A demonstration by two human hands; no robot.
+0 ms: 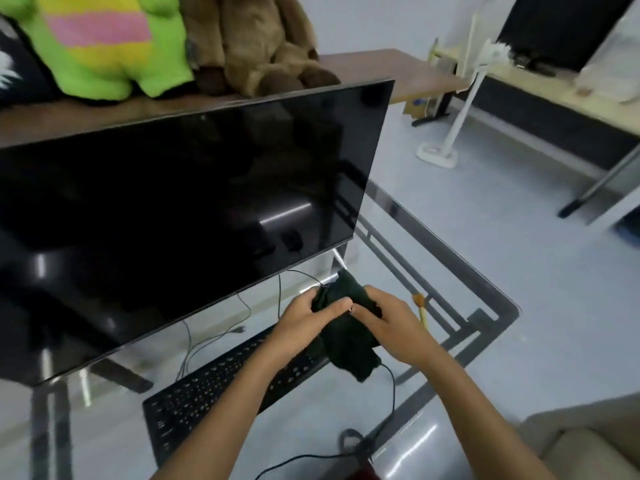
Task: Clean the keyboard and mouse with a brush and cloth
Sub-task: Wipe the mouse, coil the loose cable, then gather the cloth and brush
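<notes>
Gripping a dark cloth point(341, 327), both hands curl round it: left hand point(304, 320), right hand point(394, 327). Soft and light, probably best bunched under the fingertips.

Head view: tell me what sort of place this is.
Probably an office or computer workroom: a dark monitor and black keyboard sit on a glass desk, and more long desks stand across the pale floor.
</notes>
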